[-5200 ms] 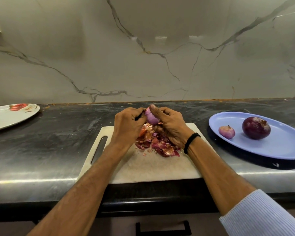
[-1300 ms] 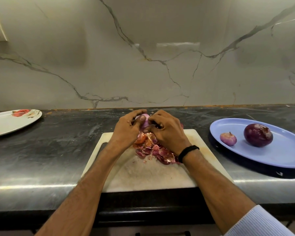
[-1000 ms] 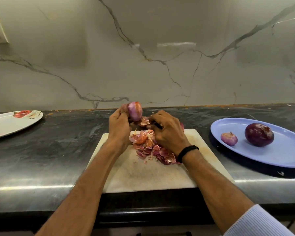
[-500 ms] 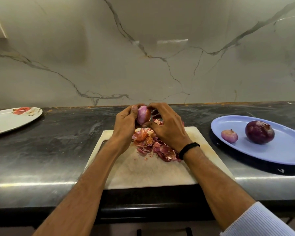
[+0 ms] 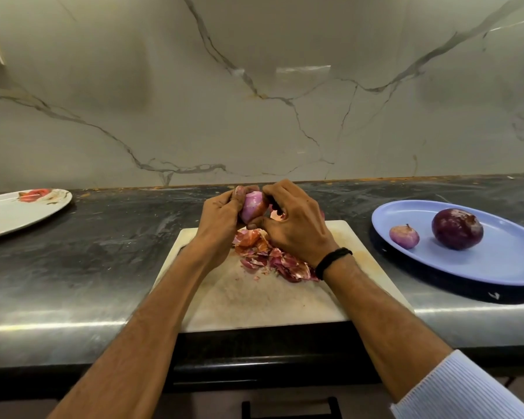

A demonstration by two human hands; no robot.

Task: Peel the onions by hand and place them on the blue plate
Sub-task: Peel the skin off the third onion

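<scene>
onion point(image 5: 252, 207) partly hidden, right hand point(image 5: 297, 228) covering

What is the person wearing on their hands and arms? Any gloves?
No gloves: the left hand and the right hand are both bare. A thin black band circles the right wrist. Farther up that arm there is a pale blue-white ribbed sleeve. The left arm shows no sleeve in the picture, and I see no rings.
</scene>
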